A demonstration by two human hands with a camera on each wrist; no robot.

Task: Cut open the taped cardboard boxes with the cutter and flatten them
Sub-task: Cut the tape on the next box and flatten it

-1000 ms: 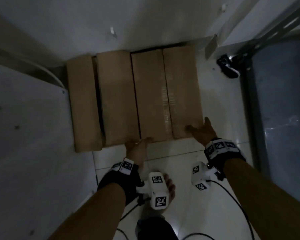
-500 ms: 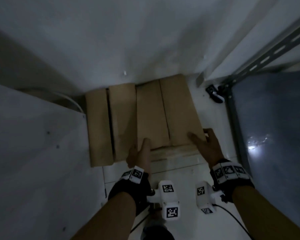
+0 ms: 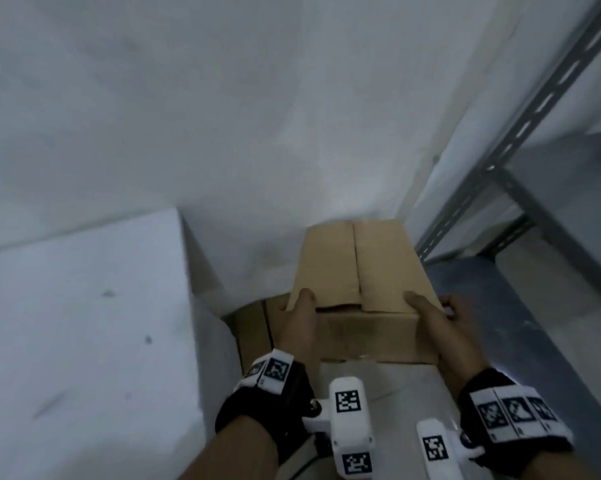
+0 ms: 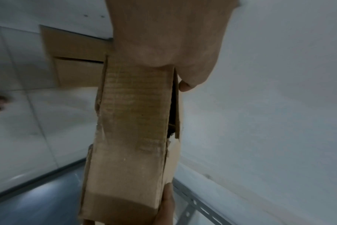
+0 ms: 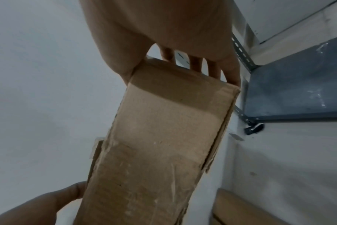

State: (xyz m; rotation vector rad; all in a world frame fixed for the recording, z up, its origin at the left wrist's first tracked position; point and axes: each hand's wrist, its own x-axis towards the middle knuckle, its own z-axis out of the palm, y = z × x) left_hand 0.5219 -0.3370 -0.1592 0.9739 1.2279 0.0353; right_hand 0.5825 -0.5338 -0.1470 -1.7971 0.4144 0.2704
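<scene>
— What's nearest the camera?

— Two forearms in black wrist straps carrying white marker blocks. Just past them, the left hand (image 3: pixel 297 323) and the right hand (image 3: pixel 444 327) each grip one end of a cardboard box (image 3: pixel 358 271), which they hold up off the floor between them.

— How do the fingers sit?

— On the left, the thumb lies over the top flap near the box's corner, and the other fingers are hidden under the cardboard. On the right, the thumb presses on the top flap while the fingers curl round the far side — the right wrist view shows them wrapped over the box's end. So both hands are closed on the box.

— And the box itself?

— Brown, long and narrow. Its two top flaps meet along a centre seam, and at the near end a flap edge stands slightly raised with a dark gap under it. The left wrist view shows its narrow face worn and scuffed, with one edge split open.

— What's beyond it?

— Below and to the left, flattened cardboard (image 3: pixel 254 327) lies on the pale tiled floor (image 3: pixel 396 379), partly covered by the held box. Left of that is a white cabinet (image 3: pixel 84 323); on the right stands a grey metal shelf rack (image 3: pixel 521 306). A white wall (image 3: pixel 257 116) closes the corner behind. In the right wrist view a small dark object (image 5: pixel 254 128) lies by the rack's foot — too blurred to identify.
</scene>
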